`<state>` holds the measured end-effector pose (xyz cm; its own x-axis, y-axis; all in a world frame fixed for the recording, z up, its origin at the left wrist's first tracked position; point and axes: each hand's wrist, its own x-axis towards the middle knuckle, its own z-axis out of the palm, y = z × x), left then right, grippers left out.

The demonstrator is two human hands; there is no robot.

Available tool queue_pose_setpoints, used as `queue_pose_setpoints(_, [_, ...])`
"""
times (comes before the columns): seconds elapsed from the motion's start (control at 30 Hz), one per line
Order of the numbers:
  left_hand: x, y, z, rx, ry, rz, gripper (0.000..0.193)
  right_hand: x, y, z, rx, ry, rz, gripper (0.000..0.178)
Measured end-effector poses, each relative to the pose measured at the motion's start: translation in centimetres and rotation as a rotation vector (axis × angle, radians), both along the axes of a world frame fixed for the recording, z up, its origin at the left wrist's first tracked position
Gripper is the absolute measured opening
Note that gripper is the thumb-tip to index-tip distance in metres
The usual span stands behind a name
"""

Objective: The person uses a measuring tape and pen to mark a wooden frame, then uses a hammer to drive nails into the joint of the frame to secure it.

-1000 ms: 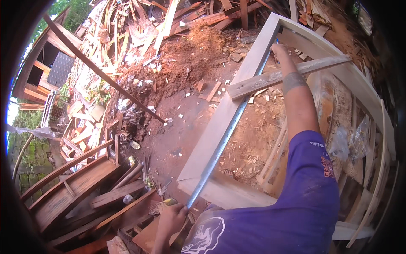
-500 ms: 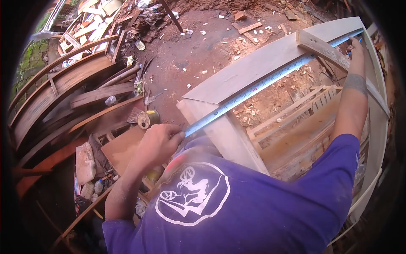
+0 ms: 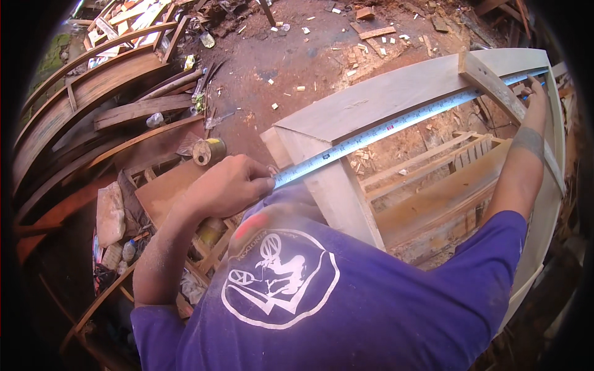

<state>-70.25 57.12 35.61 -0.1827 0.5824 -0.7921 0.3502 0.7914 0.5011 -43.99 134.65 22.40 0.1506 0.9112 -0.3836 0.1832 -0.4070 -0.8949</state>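
A pale tape measure (image 3: 365, 137) is stretched diagonally along the inner edge of a light wooden frame with a curved top rail (image 3: 402, 93). My left hand (image 3: 238, 182) is closed on its near end, thumb and fingers pinching the blade just outside the frame's left stile (image 3: 340, 195). At the far right corner, my right hand (image 3: 536, 98) has its fingers on the tape's other end, beside the right-hand rail; some of them are hard to make out. Between the hands, the blade passes under a wooden batten (image 3: 495, 86) that lies slantwise across the frame.
Left of me are stacked curved wooden pieces (image 3: 93, 99), planks and a rusty open can (image 3: 209, 151). A slatted wooden piece (image 3: 439, 185) lies beneath the frame. Wood offcuts (image 3: 377, 32) and chips litter the reddish ground (image 3: 247, 80).
The view has shifted, so the frame, tape and both hands appear slightly farther right. Both hands stay at the ends of the stretched tape.
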Motion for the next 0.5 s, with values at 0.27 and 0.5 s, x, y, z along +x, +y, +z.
queue_pose_setpoints(0.27, [-0.1,0.8,0.5,-0.049,0.001,-0.007,0.033,0.3,-0.7,0.6,0.015,0.014,-0.006,0.023])
queue_pose_setpoints(0.5, [0.0,1.3,1.0,-0.051,0.003,-0.006,0.033,1.2,-4.2,0.9,0.059,0.034,-0.043,0.022])
